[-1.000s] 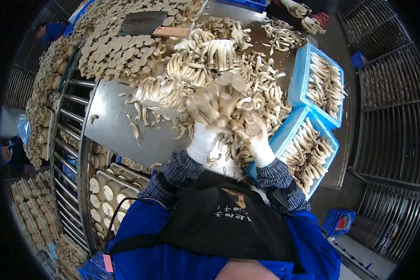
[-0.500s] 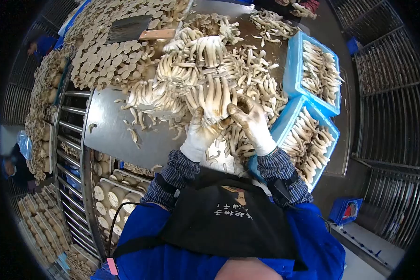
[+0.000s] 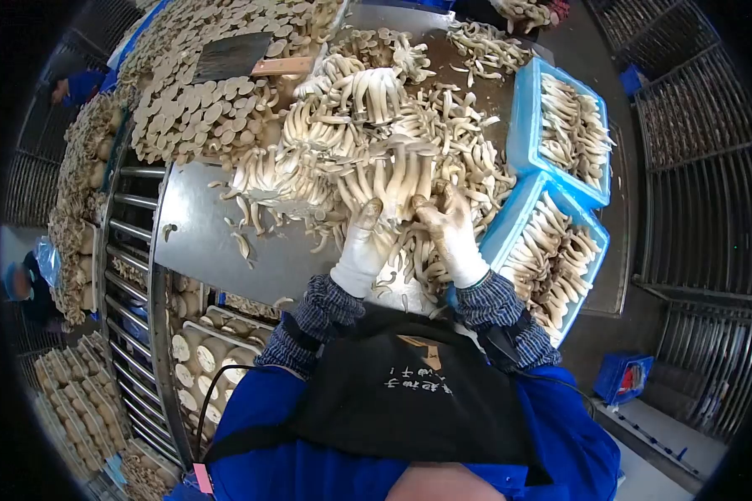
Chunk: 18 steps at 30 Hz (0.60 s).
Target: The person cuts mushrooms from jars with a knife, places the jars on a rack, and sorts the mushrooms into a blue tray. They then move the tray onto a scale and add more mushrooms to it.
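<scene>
A cluster of pale, long-stemmed mushrooms [image 3: 399, 179] is held upright at the near edge of the mushroom heap. My left hand [image 3: 365, 249], in a white glove with brown-stained fingertips, grips its lower left side. On the right, my right hand [image 3: 451, 235], gloved the same way, has its stained fingers bent at the base of the cluster; what lies between them is too small to tell. Behind the cluster are more mushroom clumps [image 3: 309, 125]. Loose mushrooms [image 3: 468, 138] lie to its right on the metal table [image 3: 200, 242].
Two blue crates [image 3: 522, 125] [image 3: 497, 238] of mushrooms stand at the right. A cleaver [image 3: 234, 57] with a wooden handle rests on mushroom caps at the upper left. Metal rollers [image 3: 134, 252] run along the left. A co-worker's hand and sleeve [image 3: 83, 83] show at far left.
The held cluster has tipped so that its caps show more, and it sits slightly further right. My left hand has shifted a little right, and my right hand's fingers have moved slightly.
</scene>
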Each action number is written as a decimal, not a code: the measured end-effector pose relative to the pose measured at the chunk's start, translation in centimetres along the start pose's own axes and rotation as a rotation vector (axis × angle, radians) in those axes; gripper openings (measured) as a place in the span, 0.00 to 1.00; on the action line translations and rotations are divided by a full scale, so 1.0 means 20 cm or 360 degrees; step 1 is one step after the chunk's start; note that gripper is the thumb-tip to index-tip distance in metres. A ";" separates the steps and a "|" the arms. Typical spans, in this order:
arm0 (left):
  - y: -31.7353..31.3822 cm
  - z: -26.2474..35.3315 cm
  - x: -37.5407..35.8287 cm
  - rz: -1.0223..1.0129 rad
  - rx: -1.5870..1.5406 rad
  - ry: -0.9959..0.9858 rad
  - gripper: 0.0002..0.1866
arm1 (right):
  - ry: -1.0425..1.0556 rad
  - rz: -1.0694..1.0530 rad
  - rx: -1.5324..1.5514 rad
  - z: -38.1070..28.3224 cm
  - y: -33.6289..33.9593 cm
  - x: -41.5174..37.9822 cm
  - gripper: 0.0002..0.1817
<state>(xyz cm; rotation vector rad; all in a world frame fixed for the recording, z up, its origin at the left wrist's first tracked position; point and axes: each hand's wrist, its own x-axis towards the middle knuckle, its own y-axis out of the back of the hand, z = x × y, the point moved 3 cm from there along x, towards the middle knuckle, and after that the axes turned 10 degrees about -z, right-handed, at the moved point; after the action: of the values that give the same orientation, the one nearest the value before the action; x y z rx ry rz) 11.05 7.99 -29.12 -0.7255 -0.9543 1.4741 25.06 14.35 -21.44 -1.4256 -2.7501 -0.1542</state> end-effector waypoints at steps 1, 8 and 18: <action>0.00 -0.01 0.00 0.0021 -0.0231 0.0092 0.33 | -0.0072 -0.0074 0.0242 0.01 0.00 -0.01 0.20; -0.08 0.07 0.02 -0.0029 -0.0606 0.0121 0.39 | -0.0106 -0.0094 0.0395 0.02 0.06 -0.03 0.18; -0.05 0.04 -0.01 -0.0236 -0.0191 0.0277 0.44 | -0.0191 -0.0152 0.0554 0.00 0.03 0.00 0.25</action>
<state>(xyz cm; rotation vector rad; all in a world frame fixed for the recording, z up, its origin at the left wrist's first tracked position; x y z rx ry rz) 10.88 7.72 -27.81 -0.8379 -0.9476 1.2120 25.57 14.75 -21.31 -1.2495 -2.7573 0.4007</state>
